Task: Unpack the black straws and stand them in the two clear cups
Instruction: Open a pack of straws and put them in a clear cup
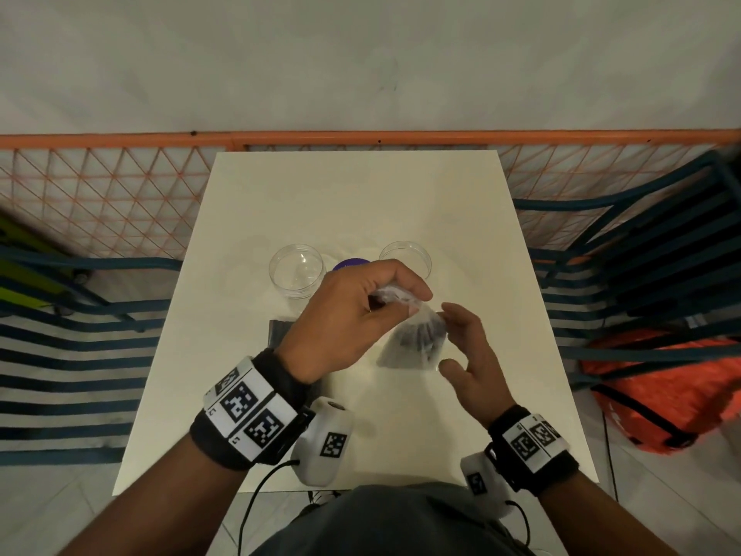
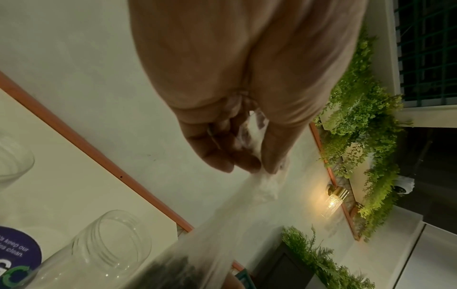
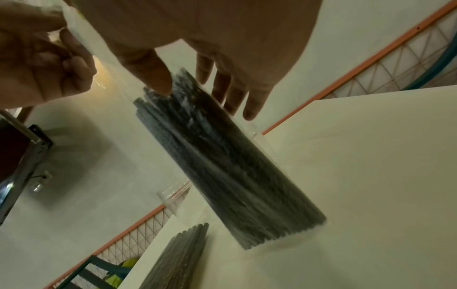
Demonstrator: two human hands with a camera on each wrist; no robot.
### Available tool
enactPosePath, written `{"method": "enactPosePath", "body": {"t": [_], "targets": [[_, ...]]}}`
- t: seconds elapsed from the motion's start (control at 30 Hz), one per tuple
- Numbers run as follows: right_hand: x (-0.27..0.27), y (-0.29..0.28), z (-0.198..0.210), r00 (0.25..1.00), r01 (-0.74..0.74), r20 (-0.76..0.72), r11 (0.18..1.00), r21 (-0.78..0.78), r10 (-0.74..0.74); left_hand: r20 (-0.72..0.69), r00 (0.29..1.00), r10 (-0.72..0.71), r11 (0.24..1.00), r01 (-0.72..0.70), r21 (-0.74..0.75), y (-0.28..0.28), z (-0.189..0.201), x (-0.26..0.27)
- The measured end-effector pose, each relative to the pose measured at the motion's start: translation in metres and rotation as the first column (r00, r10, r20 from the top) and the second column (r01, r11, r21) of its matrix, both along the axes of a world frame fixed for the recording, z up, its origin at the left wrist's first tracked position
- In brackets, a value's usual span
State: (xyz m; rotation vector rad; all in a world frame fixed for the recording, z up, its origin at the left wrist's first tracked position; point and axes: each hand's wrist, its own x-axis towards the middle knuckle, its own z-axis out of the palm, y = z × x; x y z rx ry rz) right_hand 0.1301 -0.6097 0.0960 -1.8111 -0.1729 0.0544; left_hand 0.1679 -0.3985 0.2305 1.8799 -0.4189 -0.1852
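Head view: bag (image 1: 417, 339) seemingly between fingers (image 1: 413, 292).

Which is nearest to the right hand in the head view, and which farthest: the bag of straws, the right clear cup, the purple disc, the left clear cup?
1. Bag of straws: against the right hand, on its left.
2. Right clear cup: behind the hands.
3. Purple disc: between the cups.
4. Left clear cup: far left.

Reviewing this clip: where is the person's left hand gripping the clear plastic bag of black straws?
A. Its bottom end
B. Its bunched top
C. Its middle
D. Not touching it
B: the left hand pinches the crumpled top of the clear plastic bag of black straws, whose bottom end points down toward the white table.
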Motion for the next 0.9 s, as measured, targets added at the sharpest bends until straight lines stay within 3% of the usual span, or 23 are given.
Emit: {"method": "enactPosePath", "body": {"t": [0.13,0.4,0.57,0.63,0.73,0.8,0.9], "targets": [[-0.002,0.004,0.005,0.998,-0.050,-0.041,0.998,-0.037,0.048,0.016,0.999,-0.036,0.999,0.036,0.002,-0.008,0.003,0.000],[0.010,0.027,-0.012,0.981,0.019,-0.176,0.948,-0.317,-0.079,0.001,0.997,-0.083,0.990,0.083,-0.111,-0.020,-0.001,0.001],[0.012,0.024,-0.015,0.982,-0.005,-0.182,0.960,-0.280,-0.048,-0.056,0.996,0.073,0.951,-0.087,-0.296,-0.005,-0.010,0.001],[0.012,0.023,-0.013,0.987,-0.025,-0.161,0.964,-0.264,-0.018,-0.112,0.991,0.074,0.971,-0.097,-0.217,0.006,-0.024,0.000],[0.012,0.022,-0.010,0.987,-0.028,-0.158,0.971,-0.238,-0.010,-0.219,0.976,0.004,0.999,0.004,0.034,0.020,-0.051,-0.008],[0.013,0.022,-0.009,0.989,-0.032,-0.149,0.972,-0.233,-0.003,-0.269,0.963,-0.031,0.997,0.048,0.059,0.023,-0.071,-0.015],[0.016,0.023,-0.006,0.985,-0.092,-0.164,0.963,-0.255,0.050,-0.189,0.979,-0.079,0.987,0.103,0.121,0.016,-0.101,-0.023]]}}
